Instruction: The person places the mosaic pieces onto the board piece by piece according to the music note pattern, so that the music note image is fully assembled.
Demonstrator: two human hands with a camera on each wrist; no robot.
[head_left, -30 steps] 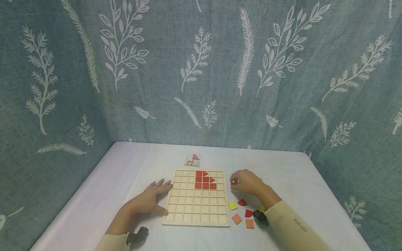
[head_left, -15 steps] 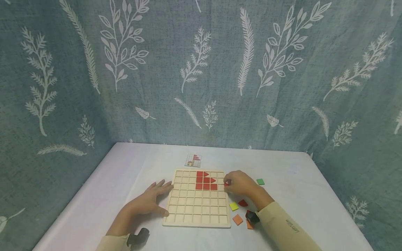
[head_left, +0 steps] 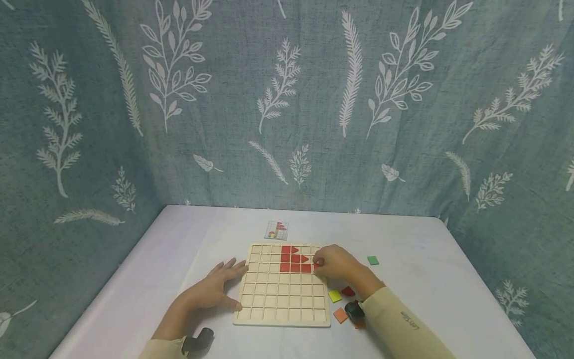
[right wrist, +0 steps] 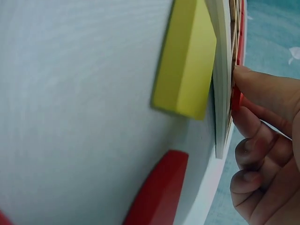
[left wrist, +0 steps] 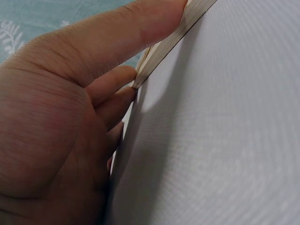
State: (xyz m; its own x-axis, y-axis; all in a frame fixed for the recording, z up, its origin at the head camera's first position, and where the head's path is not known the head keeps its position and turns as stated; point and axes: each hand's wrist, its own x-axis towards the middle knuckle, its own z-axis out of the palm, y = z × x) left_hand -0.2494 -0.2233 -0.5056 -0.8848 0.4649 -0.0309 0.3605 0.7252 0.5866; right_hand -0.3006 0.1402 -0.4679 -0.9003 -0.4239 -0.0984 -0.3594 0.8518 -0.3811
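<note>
A wooden grid board lies on the table, with red square and triangular tiles set in its upper cells. At the board's right side, my right hand pinches a small red tile between thumb and fingertips, just past the end of the third row. The fingers cover much of that tile, so its full shape is hidden. My left hand lies along the board's left edge, fingers spread. In the left wrist view its thumb and fingertips touch the wooden edge.
Right of the board lie a yellow square tile, a dark red curved tile and orange tiles, partly under the right wrist. A green tile sits farther right. A small picture card lies behind the board.
My right hand has moved left with the red tile, from beside the board to over its right columns. The green tile has come into sight behind it. My left hand stays put.
</note>
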